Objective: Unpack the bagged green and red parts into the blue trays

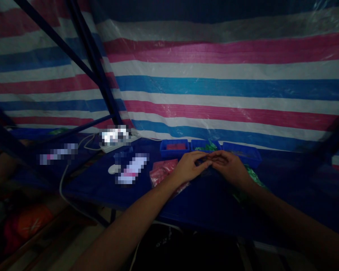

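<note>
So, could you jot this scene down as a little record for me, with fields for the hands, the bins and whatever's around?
Hands: left hand and right hand, fingertips close together over the blue table
Held: too dim to tell
Bins: three blue bins in a row; left has something red, middle something green, right unclear
Near left hand: red packets
Near right hand: shiny green wrapping
Backdrop: striped sheet

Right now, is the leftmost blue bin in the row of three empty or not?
Not empty: the leftmost blue bin holds red material, visible over its front wall.
</note>
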`<state>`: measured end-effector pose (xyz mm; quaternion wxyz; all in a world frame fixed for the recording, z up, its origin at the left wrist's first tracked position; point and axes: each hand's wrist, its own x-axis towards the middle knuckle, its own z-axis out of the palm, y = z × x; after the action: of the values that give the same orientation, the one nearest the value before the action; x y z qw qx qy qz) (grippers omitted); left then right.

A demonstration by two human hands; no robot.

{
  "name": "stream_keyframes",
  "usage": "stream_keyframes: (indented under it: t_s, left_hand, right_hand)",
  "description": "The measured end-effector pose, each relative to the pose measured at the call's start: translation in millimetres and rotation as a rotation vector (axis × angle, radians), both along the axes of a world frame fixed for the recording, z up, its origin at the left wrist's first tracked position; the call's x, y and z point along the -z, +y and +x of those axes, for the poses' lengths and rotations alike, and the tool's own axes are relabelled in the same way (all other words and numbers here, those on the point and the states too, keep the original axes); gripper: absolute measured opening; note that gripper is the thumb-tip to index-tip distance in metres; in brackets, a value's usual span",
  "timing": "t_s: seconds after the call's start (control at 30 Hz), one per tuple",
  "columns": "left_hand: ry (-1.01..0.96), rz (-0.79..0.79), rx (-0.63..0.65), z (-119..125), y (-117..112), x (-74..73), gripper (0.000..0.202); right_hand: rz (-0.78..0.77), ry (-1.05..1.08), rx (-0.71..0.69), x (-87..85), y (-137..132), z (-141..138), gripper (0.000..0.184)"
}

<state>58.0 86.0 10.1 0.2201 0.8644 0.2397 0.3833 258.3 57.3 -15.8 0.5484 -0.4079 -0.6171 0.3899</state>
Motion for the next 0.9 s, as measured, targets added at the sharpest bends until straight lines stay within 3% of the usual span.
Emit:
stream_keyframes:
  t_s: [0.13,0.23,0.33,0.43,0.53,0.73,0.8,0.9]
  left_hand:
    - [-0.012,-0.062,-0.05,-3,6,0.1,0.027]
    - [-0.036,-0.058,-0.137,-5,10,0.8,0.024]
    - [-0.061,-0.081,-0.135,-4,10,2.7,0.024]
    - [-0.094,-0.176,-0.091,-1,10,6.3,0.027]
    - [-0.121,-0.227,-0.049,1,11,9.9,0.034]
    - [-0.12,-0.098,-0.167,-1,7,6.9,0.037]
    - [-0.115,-0.169,-0.099,-1,2,4.1,0.043]
    - [-0.116,-0.263,0.042,1,-3,1.4,0.044]
  right_hand:
    - [0.024,-0.004,-0.003,-6.2,-5,-3,0.029]
    - [0.072,-0.105,0.146,-10.9,-7,-2,0.03]
    - [0.162,-0.183,0.266,-12.4,-7,0,0.032]
    - [0.188,-0.176,0.237,-10.8,-6,1,0.036]
    - [0.097,-0.158,0.172,-8.8,-6,1,0.035]
    - [0.1,-0.173,0.293,-9.5,-5,5,0.026]
    - [0.184,-0.268,0.339,-9.3,-4,7,0.021]
    - [0.365,-0.484,0.299,-7.4,-4,7,0.014]
